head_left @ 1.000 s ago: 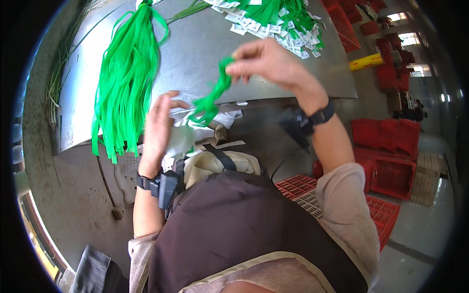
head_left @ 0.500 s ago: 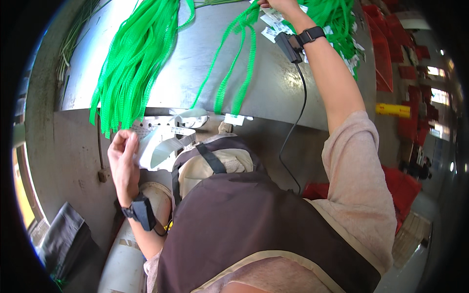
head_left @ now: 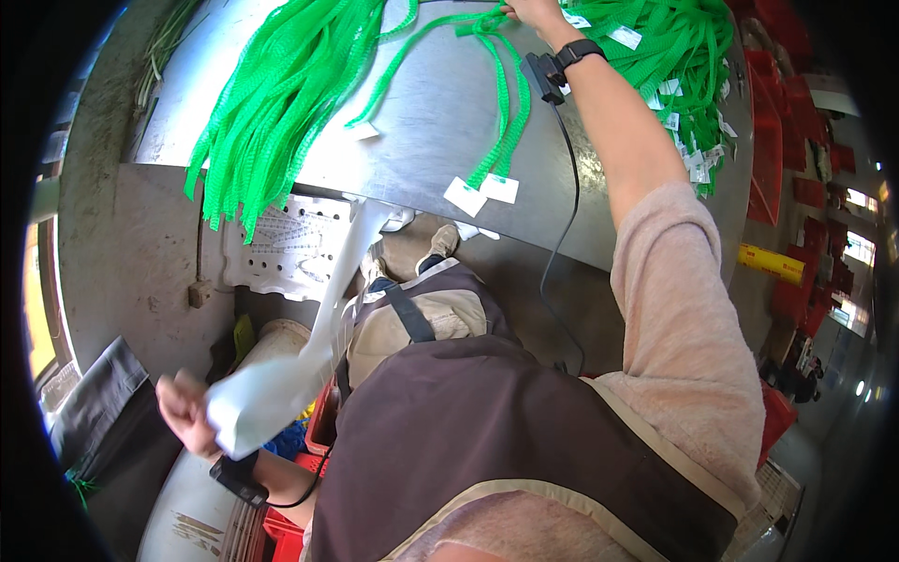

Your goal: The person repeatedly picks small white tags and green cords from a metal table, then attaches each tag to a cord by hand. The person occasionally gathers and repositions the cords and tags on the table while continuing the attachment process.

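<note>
My left hand, blurred by motion, is closed at the left on one end of a white label strip. The strip runs from it up to the metal table's near edge. At the top edge of the view, my right hand is closed on a few green mesh sleeves, its fingertips partly cut off. These sleeves spread over the metal, and white labels show at their ends.
A big bunch of untagged green mesh sleeves hangs over the table edge at left. Tagged green sleeves are heaped at right. A black cable runs from my right wrist. Below stand a white perforated crate and a pale cylinder.
My left hand has swung down toward me, stretching the white strip out long. The sleeves under my right hand have shifted, and more of their white labels show on the table.
</note>
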{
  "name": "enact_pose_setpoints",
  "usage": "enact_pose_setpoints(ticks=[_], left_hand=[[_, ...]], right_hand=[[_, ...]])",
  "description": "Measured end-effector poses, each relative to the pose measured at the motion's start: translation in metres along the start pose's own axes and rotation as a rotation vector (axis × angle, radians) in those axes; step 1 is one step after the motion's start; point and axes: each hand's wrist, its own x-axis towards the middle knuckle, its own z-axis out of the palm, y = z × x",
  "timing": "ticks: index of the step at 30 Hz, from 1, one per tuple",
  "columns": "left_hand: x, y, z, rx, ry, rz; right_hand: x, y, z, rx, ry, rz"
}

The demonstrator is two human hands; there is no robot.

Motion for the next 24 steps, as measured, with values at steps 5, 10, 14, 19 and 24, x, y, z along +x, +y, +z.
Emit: enact_pose_setpoints(ticks=[5,10,14,19,24], left_hand=[[0.043,-0.048,0.023,0.446,0.020,-0.352],[0.073,-0.109,0.036,0.027,-0.031,-0.402],[0.091,-0.128,0.037,-0.189,0.067,-0.464],[0.092,-0.130,0.028,-0.103,0.113,-0.519],[0.076,-0.120,0.027,0.016,-0.127,-0.588]], right_hand=[[-0.075,-0.076,0.008,0.046,0.022,0.161],[-0.260,-0.182,0.076,0.331,-0.845,0.239],[-0.344,-0.201,0.125,0.216,-0.624,0.160],[-0.360,-0.198,0.126,0.306,-0.360,0.468],[-0.372,-0.208,0.120,0.248,-0.261,0.464]])
